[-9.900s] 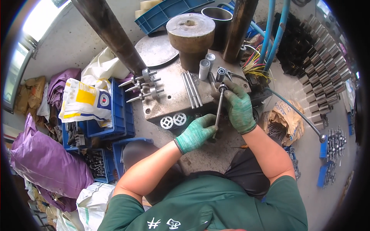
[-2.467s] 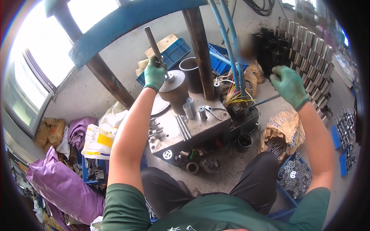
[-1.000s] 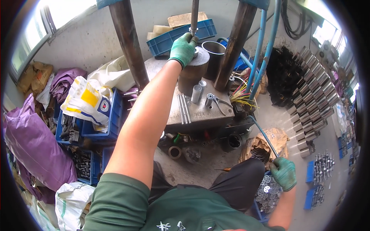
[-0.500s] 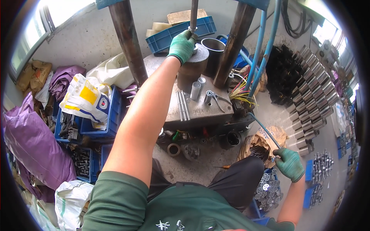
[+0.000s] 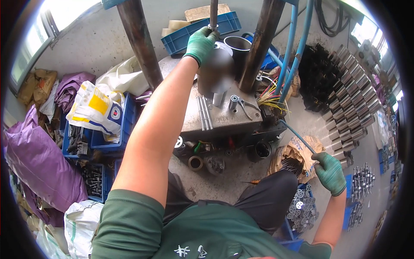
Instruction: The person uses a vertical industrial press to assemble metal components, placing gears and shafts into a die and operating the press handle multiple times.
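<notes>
My left hand (image 5: 201,45), in a green glove, is closed around the lower part of an upright metal rod (image 5: 213,14), just beneath a pale ring (image 5: 213,27). The fingers hide the rod's lower end. Below it stands a thick round metal block (image 5: 215,71), partly blurred, on the press's steel bed (image 5: 233,121). My right hand (image 5: 331,173), also gloved in green, grips the end of a long blue lever (image 5: 298,138) low on the right. On the bed lie slim metal rods (image 5: 204,113), a small metal sleeve (image 5: 218,98) and pliers (image 5: 246,108) beside another short sleeve (image 5: 233,102).
Dark steel columns (image 5: 140,43) flank the block. Behind are a blue crate (image 5: 202,32) and a dark open cylinder (image 5: 238,43). Blue bins of parts (image 5: 98,183) and a purple sack (image 5: 39,153) stand left. Stacked metal tubes (image 5: 355,95) and a bin of gear-like discs (image 5: 302,211) are right.
My right hand has risen a little with the lever. My left hand keeps its hold near the rod's ring. The view has shifted slightly, and the round block now looks blurred.
</notes>
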`<action>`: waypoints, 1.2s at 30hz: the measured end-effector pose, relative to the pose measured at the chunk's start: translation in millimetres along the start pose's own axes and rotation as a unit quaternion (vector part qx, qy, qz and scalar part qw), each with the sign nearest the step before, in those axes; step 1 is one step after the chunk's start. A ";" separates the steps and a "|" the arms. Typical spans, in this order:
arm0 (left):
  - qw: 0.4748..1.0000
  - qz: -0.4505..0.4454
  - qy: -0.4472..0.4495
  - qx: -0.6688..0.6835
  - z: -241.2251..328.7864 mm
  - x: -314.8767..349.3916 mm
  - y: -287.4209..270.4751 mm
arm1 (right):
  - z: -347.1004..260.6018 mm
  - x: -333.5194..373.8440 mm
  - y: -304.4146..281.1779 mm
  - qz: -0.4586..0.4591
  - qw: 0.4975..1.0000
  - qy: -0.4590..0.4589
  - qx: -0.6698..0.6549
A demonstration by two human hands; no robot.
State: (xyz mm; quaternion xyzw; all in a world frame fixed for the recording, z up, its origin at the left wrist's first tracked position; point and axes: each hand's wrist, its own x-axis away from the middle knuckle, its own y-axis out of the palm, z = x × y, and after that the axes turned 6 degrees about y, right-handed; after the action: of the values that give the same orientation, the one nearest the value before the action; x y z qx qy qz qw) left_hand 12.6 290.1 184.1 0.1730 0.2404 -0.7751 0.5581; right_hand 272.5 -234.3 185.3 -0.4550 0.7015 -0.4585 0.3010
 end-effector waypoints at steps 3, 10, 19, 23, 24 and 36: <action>0.999 0.033 -0.001 0.002 7.6 4.7 -5.4 | -8.3 2.4 1.8 0.008 0.999 -0.034 0.042; 0.994 0.074 0.040 0.071 -6.8 0.2 -11.0 | -4.1 19.1 15.0 -0.100 0.989 -0.034 0.104; 0.999 0.006 0.034 -0.015 -13.1 -5.3 -10.8 | -9.9 11.2 7.3 -0.163 0.973 -0.021 0.163; 1.000 -0.007 0.014 -0.001 -12.9 -3.2 -10.2 | -13.8 7.3 4.8 -0.093 0.991 -0.016 0.100; 1.000 -0.009 0.011 0.003 -13.0 -3.5 -10.9 | -12.6 8.4 5.8 -0.076 0.993 -0.013 0.086; 0.999 0.003 0.016 -0.028 -12.1 -3.6 -11.2 | -0.9 12.4 11.7 -0.044 0.996 -0.035 0.074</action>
State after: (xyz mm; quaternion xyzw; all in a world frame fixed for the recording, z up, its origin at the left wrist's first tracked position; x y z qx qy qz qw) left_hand 3.2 302.7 178.0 0.1706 0.2708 -0.7636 0.5608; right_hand 262.5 -243.4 174.8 -0.4775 0.6339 -0.5059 0.3380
